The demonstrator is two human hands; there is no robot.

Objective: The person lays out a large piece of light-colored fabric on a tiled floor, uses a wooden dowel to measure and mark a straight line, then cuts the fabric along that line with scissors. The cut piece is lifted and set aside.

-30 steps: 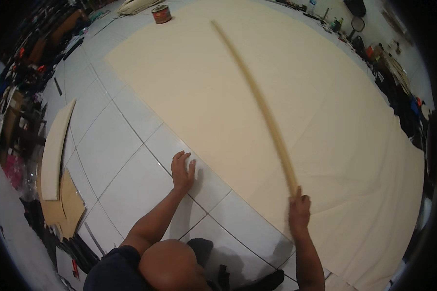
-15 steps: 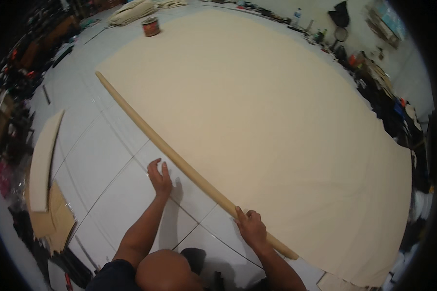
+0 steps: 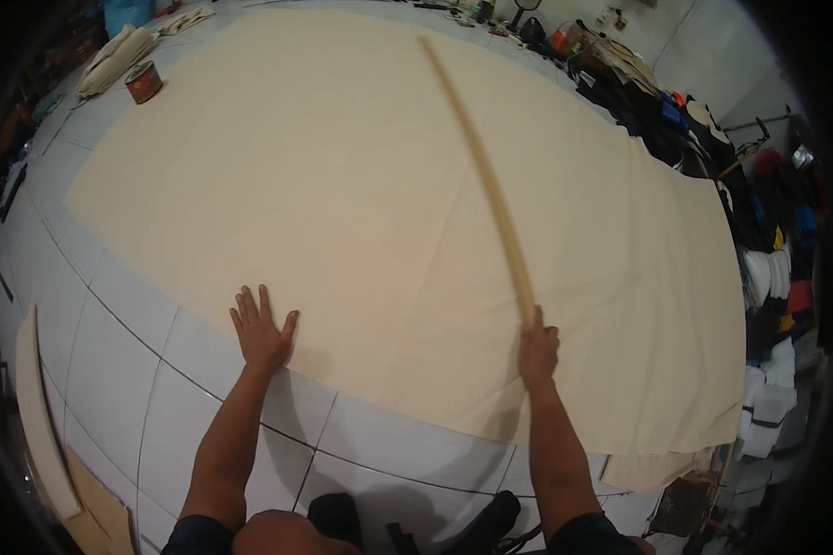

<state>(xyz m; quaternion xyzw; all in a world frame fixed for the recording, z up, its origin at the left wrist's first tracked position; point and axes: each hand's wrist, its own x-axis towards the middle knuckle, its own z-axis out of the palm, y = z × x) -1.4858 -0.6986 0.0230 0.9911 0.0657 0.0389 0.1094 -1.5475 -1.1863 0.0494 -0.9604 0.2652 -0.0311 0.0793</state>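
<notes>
Head view: your right hand, lower centre-right, is closed around the near end of a long wooden stick that runs toward the top centre across the cream fabric. Your left hand, fingers spread, presses flat on the fabric's near edge over the tiled floor. A round tin sits upper left.

cloth sheet: matt cream fabric, faintly creased
long stick: pale wood, smooth
floor: glossy white tiles
tin: rusty metal
</notes>
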